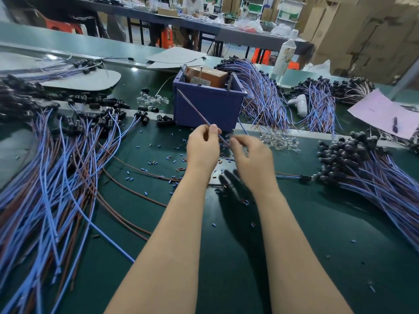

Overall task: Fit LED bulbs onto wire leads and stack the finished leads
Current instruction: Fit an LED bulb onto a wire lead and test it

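Left hand [203,148] grip: closed, pinching the wire lead [195,107], which slants toward 11 o'clock.
Right hand [251,159] grip: fingertips closed on the lead's near end; no bulb can be made out there.
LED bulbs [277,141]: loose pile on the table [317,223], 2 o'clock of the hands.
Procedure: hold the lead near its tip, align the bulb, press straight.
Finished stack [362,168]: probably the pile at 3 o'clock.

Green bench [317,234] — wire leads [52,177] heaped left, socketed leads [374,175] right, blue bin [209,105] centre, clear bulbs [280,141] beside it — insulation scraps [158,163] scattered.
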Motion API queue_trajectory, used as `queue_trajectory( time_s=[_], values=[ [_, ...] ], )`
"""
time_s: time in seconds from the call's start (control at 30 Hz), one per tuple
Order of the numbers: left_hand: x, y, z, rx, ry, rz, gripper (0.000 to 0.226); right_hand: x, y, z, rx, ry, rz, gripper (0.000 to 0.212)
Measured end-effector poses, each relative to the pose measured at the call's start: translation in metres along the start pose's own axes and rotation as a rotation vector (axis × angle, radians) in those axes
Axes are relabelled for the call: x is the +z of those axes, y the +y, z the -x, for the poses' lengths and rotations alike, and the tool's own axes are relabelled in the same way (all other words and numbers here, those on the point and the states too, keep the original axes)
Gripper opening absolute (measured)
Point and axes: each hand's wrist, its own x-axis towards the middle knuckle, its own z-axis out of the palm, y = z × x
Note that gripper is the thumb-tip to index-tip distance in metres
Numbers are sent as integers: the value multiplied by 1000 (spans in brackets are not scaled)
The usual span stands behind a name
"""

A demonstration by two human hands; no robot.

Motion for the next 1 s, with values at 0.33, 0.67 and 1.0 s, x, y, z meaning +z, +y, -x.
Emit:
queue_trajectory(
  time_s=[0.33,0.67,1.0],
  values=[
    [3,-2,5,-2,-106,47,15,4,5,-1,129,-119,-270,17],
    [5,-2,8,6,-195,33,14,7,5,-4,311,28,-557,20],
    [5,-2,7,59,-111,31,17,13,2,-4,302,140,-601,22]
  ],
)
